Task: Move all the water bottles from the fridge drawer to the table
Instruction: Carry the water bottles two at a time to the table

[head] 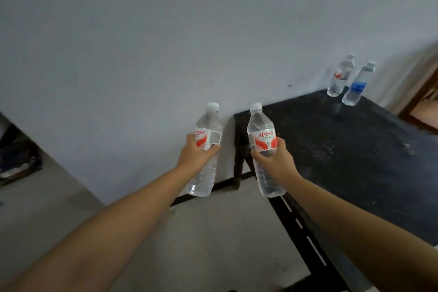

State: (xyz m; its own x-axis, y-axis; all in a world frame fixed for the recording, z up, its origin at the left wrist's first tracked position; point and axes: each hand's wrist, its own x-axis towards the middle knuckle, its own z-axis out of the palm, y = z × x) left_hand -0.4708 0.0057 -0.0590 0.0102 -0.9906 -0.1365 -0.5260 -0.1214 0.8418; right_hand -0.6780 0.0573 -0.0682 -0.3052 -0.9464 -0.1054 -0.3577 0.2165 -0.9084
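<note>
We carry one water bottle per hand: left hand (198, 154) fingers wrap the left bottle (205, 149), right hand (275, 159) grips the right bottle (263, 149), upright, mid-body for control, near the counter (331, 149) where two bottles (348, 78) already stand.

- A plain room in a home or a simple dwelling, to judge by its bare furnishing.
- A pale painted wall (166, 42) with a dark skirting strip at its foot.
- A bare grey concrete floor (213, 232).
- A worn black table (343, 149) stands against the wall.
- A wooden door frame (419, 99) shows at the right edge.
</note>
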